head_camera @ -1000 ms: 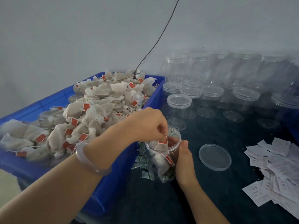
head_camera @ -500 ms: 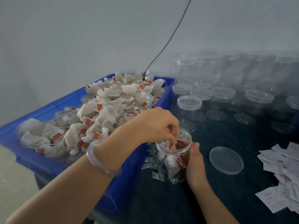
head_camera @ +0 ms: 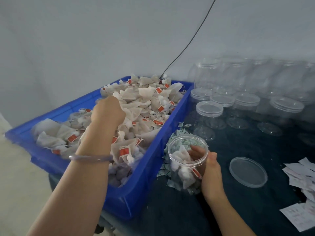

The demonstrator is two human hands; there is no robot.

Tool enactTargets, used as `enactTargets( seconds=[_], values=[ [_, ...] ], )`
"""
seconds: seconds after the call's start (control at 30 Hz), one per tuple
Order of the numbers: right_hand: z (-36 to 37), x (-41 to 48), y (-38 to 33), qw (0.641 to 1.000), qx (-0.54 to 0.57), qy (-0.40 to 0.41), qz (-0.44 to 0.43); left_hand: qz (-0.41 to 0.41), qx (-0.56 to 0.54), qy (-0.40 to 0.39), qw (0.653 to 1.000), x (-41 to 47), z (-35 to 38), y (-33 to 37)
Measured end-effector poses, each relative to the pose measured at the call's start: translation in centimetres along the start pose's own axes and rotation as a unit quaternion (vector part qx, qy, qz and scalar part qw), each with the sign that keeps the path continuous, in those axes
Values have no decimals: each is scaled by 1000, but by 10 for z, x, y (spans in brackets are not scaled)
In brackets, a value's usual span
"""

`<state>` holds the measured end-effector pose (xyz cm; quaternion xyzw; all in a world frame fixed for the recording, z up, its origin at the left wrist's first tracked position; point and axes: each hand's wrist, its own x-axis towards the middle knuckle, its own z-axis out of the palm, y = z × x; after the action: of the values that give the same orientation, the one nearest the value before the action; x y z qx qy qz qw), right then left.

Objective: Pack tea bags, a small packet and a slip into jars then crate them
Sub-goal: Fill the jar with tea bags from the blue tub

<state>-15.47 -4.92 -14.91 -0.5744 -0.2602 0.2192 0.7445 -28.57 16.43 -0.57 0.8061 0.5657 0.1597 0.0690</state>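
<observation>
Left hand point(head_camera: 107, 110) moved from jar point(head_camera: 187, 160) to tea bags point(head_camera: 144, 106) in blue bin point(head_camera: 172, 126), fingers curled, grip unclear. My right hand point(head_camera: 210, 174) clasps jar. Filling continues.

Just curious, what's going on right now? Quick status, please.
Left hand in the blue bin, on tea bags. Right hand steadies open jar, part filled. Nothing in the way.

Deep blue plastic crate point(head_camera: 150, 167), heaped with off-white mesh tea bags point(head_camera: 141, 101) carrying red-orange tags; beside it, clear plastic jar point(head_camera: 187, 160), green-printed white packets point(head_camera: 177, 135).
</observation>
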Motion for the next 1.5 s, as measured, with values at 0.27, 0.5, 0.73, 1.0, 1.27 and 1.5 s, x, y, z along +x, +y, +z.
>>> enactTargets(
  seconds=[0.27, 0.5, 0.73, 1.0, 1.27, 1.5],
  values=[
    [-2, 0, -1, 1000, 5, -1, -5, 74, -197, 28, 977, -8, -6, 2],
    [-2, -1, 1, 1000, -4, 0, -3, 105, -278, 96, 950, -9, -3, 4],
    [-1, 0, 1, 1000, 4, 1, 0, 160, -418, 116, 887, -14, -7, 14],
    [-1, 1, 4, 1000, 1, 5, -10, 158, -584, 84, 792, -18, -13, 28],
    [-2, 1, 4, 1000, -1, -1, -10, 145, -567, 86, 806, -16, -13, 31],
    [-1, 0, 3, 1000, -2, -6, -22, 141, -393, 8, 909, -9, -12, 17]
  ],
)
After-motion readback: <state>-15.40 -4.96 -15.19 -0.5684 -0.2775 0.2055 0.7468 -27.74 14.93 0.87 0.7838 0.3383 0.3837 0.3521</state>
